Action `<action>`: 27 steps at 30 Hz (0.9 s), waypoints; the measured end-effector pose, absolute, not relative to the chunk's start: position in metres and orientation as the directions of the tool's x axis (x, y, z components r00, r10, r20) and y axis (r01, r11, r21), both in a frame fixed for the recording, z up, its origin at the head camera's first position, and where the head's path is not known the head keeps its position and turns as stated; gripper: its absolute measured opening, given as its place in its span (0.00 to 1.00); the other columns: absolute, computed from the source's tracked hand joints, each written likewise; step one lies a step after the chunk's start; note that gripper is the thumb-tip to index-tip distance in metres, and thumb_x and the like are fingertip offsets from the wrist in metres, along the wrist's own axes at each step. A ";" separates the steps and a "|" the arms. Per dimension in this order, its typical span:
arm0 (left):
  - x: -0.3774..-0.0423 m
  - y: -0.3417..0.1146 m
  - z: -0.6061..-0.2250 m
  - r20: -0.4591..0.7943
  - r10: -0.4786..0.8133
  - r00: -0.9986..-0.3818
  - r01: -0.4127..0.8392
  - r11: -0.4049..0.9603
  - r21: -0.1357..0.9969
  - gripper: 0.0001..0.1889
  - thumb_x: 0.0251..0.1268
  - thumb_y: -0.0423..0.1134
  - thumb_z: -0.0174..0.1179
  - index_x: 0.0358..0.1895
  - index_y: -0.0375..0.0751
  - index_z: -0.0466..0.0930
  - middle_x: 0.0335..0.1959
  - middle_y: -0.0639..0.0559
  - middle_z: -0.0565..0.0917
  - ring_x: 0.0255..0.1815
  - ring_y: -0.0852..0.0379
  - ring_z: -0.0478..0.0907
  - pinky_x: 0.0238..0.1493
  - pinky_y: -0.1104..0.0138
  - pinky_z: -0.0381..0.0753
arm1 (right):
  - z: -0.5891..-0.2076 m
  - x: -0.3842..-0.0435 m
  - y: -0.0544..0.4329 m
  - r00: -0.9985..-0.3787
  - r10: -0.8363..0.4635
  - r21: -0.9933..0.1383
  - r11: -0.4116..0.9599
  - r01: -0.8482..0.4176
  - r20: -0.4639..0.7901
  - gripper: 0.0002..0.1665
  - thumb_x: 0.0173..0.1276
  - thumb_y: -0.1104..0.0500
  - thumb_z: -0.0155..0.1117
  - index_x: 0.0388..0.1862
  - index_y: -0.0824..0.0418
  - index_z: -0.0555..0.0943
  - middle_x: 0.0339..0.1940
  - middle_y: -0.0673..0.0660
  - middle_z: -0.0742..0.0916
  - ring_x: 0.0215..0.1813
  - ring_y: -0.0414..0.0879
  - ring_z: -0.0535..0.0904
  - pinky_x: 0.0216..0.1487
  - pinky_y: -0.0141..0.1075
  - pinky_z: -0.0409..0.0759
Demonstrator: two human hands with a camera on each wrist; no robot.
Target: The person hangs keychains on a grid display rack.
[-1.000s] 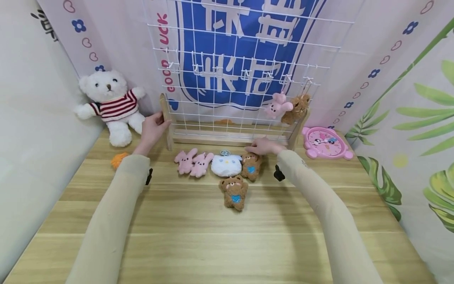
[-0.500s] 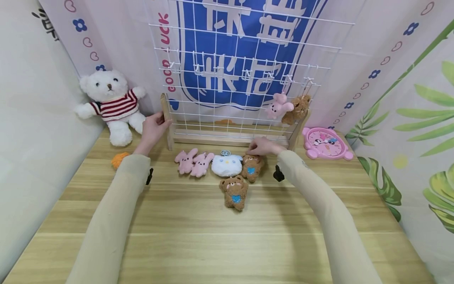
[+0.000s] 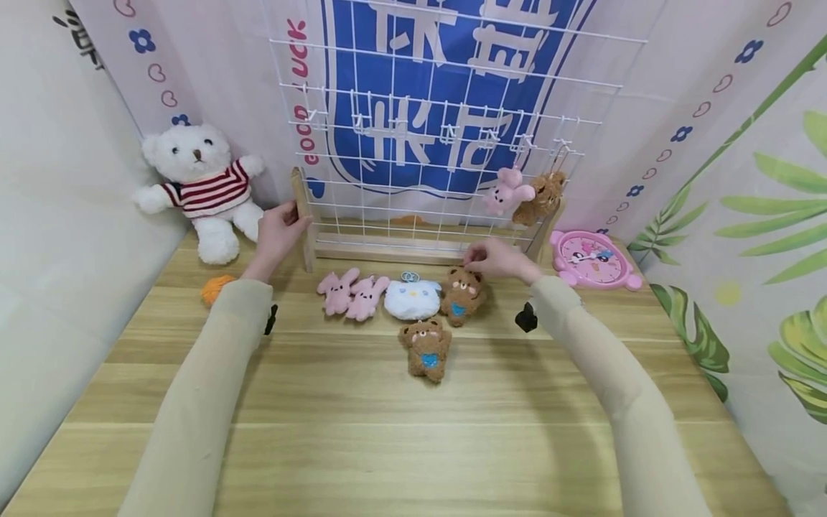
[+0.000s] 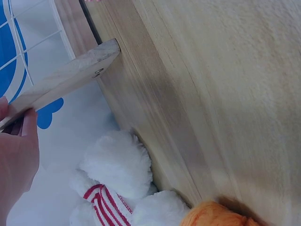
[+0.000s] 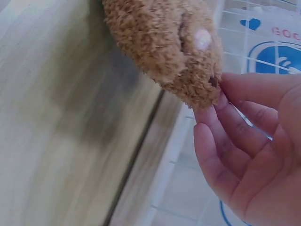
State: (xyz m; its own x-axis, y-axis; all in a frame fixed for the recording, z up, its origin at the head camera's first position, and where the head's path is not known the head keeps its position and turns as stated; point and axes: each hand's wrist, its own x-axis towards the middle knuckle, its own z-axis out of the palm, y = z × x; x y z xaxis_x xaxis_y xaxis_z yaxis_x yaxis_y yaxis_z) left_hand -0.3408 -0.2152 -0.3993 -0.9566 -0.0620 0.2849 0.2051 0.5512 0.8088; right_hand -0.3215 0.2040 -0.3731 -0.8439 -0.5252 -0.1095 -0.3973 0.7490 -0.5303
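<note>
My left hand (image 3: 279,233) grips the left wooden post (image 4: 66,80) of the display rack, thumb and fingers on either side of the wood. With my right hand (image 3: 499,258) I pinch a brown bear plush keychain (image 3: 462,298) by the top of its head; in the right wrist view its curly fur (image 5: 150,42) hangs from the thumb and fingers. A white plush keychain (image 3: 412,301) with a metal ring lies just left of that bear. A second brown bear keychain (image 3: 428,352) lies in front, and two pink rabbit keychains (image 3: 352,296) lie further left.
White wire mesh (image 3: 400,172) with a row of hooks stands at the back. A pink rabbit (image 3: 507,192) and a brown bear (image 3: 541,199) hang at its right end. A white teddy (image 3: 200,183) and orange ball (image 3: 215,289) are left, a pink clock (image 3: 594,260) right.
My right hand has moved slightly right and up, and the head of the bear keychain has risen with it. My left hand stays on the post.
</note>
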 end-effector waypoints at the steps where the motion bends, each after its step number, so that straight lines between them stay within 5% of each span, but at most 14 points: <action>1: -0.341 -0.215 -0.399 0.283 -0.061 -0.957 0.204 0.551 0.809 0.20 0.71 0.36 0.59 0.63 0.30 0.76 0.59 0.32 0.81 0.63 0.41 0.79 0.62 0.63 0.82 | -0.369 -0.319 0.205 -0.849 -0.519 -0.520 0.754 -0.401 -0.097 0.05 0.68 0.62 0.65 0.37 0.64 0.83 0.35 0.60 0.88 0.36 0.46 0.81 0.40 0.34 0.80; 10: -0.343 -0.214 -0.396 0.260 -0.063 -0.964 0.188 0.530 0.827 0.22 0.72 0.35 0.58 0.65 0.30 0.74 0.60 0.31 0.79 0.64 0.40 0.78 0.65 0.56 0.79 | -0.347 -0.307 0.209 -0.849 -0.526 -0.431 0.756 -0.494 0.050 0.04 0.66 0.62 0.66 0.34 0.63 0.84 0.33 0.59 0.89 0.37 0.48 0.84 0.45 0.39 0.83; 27: -0.343 -0.216 -0.400 0.262 -0.060 -0.963 0.188 0.550 0.814 0.21 0.72 0.35 0.58 0.64 0.29 0.75 0.61 0.31 0.80 0.64 0.40 0.78 0.66 0.52 0.78 | -0.307 -0.287 0.201 -0.830 -0.521 -0.406 0.727 -0.554 0.200 0.05 0.67 0.61 0.65 0.35 0.62 0.84 0.28 0.57 0.88 0.30 0.44 0.81 0.35 0.30 0.79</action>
State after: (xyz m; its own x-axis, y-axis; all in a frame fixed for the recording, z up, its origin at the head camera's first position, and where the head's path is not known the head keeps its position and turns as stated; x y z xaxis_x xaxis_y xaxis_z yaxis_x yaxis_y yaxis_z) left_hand -0.3434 -0.2160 -0.4002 -0.9631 -0.0599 0.2625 0.1875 0.5503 0.8136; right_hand -0.2873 0.2006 -0.3072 -0.8297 -0.5213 0.1996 -0.5542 0.7266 -0.4062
